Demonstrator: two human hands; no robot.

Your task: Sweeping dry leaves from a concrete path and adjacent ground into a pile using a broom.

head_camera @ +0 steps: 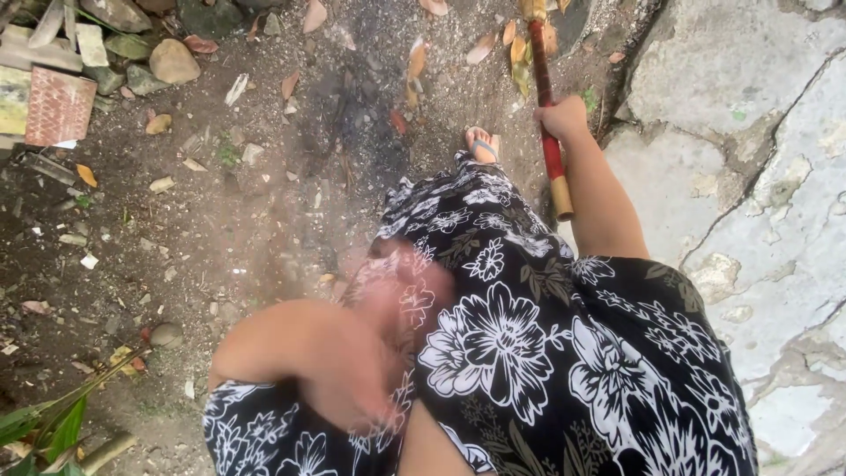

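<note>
Looking straight down on bare dirt ground [264, 220] and a black dress with white flowers [529, 353]. Right hand [561, 119] wrapped tight around a red stick [544, 88], fingers fully curled about the shaft, grip closed with nothing else in it. Stick running almost upright in the view, tilted slightly, passing through the fist: longer red stretch reaching up and away toward the top edge among dry orange leaves [520, 48], shorter stretch dropping below the fist to a yellowish capped end [561, 198] lying just beside the right forearm. Grip sitting on the lower part of the visible shaft, nearer the capped end than the far end. Left hand [388, 308] blurred over the dress front, near the middle of the view, well apart from the stick; cannot tell how far open it is or whether anything sits in it. One foot in a blue-strapped sandal [480, 145] poking out past the dress hem, near the stick and left of the fist. Cracked pale concrete [749, 132] along the right side, stones [172, 60] and a reddish brick [59, 106] at upper left, green leaves [44, 427] at lower left.
</note>
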